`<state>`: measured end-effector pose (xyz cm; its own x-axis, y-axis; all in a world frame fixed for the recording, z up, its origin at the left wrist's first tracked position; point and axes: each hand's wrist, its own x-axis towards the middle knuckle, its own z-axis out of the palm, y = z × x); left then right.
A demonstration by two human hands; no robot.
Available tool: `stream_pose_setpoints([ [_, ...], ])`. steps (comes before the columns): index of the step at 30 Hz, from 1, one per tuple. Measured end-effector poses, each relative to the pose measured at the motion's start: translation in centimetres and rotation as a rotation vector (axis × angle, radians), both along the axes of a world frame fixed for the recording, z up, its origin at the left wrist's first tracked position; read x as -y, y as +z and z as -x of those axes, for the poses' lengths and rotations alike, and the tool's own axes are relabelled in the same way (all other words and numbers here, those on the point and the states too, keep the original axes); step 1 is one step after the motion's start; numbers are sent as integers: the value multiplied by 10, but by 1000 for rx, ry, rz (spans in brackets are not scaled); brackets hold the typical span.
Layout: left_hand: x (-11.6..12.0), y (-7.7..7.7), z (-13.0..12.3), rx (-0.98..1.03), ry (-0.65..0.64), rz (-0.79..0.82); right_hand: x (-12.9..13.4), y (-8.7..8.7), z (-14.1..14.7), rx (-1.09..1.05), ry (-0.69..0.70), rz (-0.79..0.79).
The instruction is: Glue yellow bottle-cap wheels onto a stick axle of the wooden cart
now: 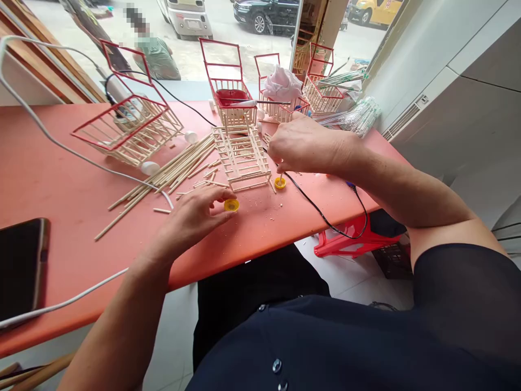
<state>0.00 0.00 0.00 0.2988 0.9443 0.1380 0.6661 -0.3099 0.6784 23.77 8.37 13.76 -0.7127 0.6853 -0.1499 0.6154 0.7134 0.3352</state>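
Note:
Between the thumb and fingers of my left hand (199, 214) is a small yellow cap (231, 205), held at the table's front edge. My right hand (303, 144) is closed on a thin pale stick (280, 176), whose lower end dips into a second yellow cap (279, 183) on the table. Just behind both caps stands an unpainted frame of wooden sticks (244, 157), not touched by my hands. The fingertips of my right hand are partly hidden by the hand itself.
Loose sticks (175, 171) lie left of the frame. Red-rimmed stick carts (130, 130) stand along the back of the orange table (81, 217). A black cable (309, 203) crosses the right side. A phone (22, 266) lies far left. A person (157, 57) is outside the window.

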Motion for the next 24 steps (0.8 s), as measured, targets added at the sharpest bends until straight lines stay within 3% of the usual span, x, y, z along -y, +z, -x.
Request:
stream_pose_setpoints([
  [4, 0, -2, 0, 31, -14, -19, 0, 3, -10, 6, -93, 7],
  [9, 1, -1, -2, 47, -17, -15, -1, 10, -31, -168, -91, 38],
  [12, 2, 1, -4, 44, 11, 9, 4, 19, -53, -348, -158, 85],
  [15, 3, 5, -4, 35, 54, 29, 13, 21, -87, -507, -253, 33],
  [18, 5, 9, -5, 32, 77, 37, 19, 2, -131, -627, -440, -74],
  [21, 6, 12, -8, 36, 96, 48, 21, -34, -172, -696, -698, -168],
  [24, 7, 14, -11, 34, 102, 48, 22, -67, -193, -675, -914, -94],
])
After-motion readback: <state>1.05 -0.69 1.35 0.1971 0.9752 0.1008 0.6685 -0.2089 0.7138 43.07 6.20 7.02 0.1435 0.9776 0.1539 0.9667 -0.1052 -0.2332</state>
